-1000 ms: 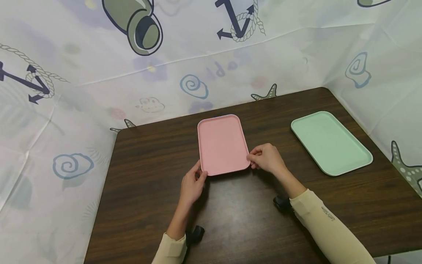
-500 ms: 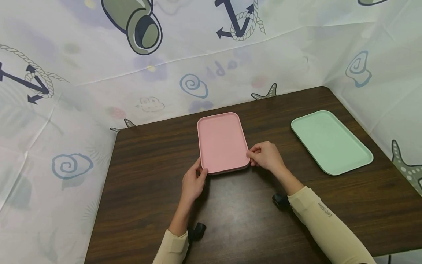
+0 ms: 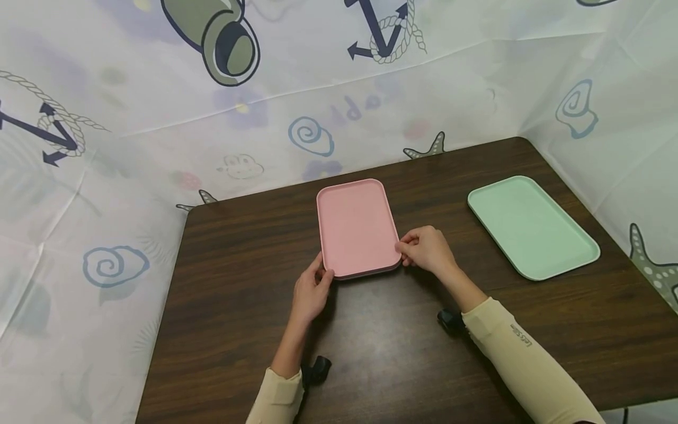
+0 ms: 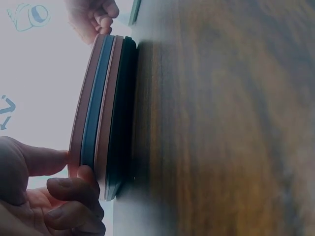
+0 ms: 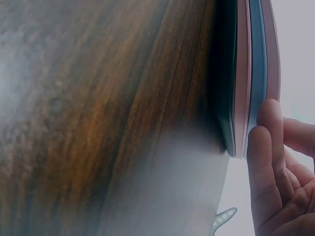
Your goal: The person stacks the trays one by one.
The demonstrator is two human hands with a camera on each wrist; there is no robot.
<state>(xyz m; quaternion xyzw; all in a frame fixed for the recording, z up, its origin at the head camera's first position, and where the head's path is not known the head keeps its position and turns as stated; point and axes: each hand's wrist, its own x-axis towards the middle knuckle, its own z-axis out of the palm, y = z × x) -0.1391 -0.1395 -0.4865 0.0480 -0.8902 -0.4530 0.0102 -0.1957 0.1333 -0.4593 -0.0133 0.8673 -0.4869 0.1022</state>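
A pink tray (image 3: 357, 227) tops a stack of rectangular trays at the middle of the table. In the left wrist view the stack is edge-on: under the top pink rim lie a blue tray (image 4: 97, 103), another pink tray (image 4: 109, 103) and a dark green tray (image 4: 123, 98) against the tabletop. My left hand (image 3: 309, 292) pinches the top tray's near left corner, thumb on the rim and fingers at the side. At the near right corner my right hand (image 3: 428, 250) pinches the same tray; its fingertips (image 5: 270, 108) lie along the pink and blue edges.
A light green tray (image 3: 532, 229) lies on the right of the dark wooden table (image 3: 238, 282). White cloth (image 3: 344, 88) printed with sea motifs hangs along the back and both sides.
The top pink tray has shifted slightly away from me with both hands on it, and a dark edge now shows below its near rim. The light green tray stays in place.
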